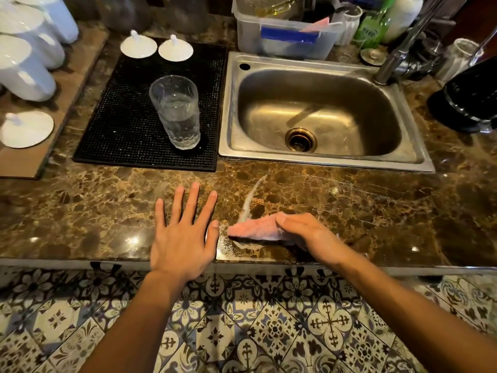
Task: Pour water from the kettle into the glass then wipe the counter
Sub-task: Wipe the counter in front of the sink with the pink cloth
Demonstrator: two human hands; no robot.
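A clear ribbed glass [177,111] holding water stands on a black rubber mat [129,125] left of the sink. My right hand [304,232] presses flat on a pink cloth [255,228] on the brown marble counter [376,211] near its front edge. A wet streak [251,197] runs from the cloth toward the sink. My left hand [184,232] lies flat and spread on the counter just left of the cloth, holding nothing. A black kettle [470,95] stands at the far right, partly cut off.
A steel sink [317,154] with its tap [387,65] sits behind the cloth. White lids [138,45] rest at the mat's back. White jars [24,68] and a lid stand on a board at left. A plastic tub [285,36] and bottles crowd the back.
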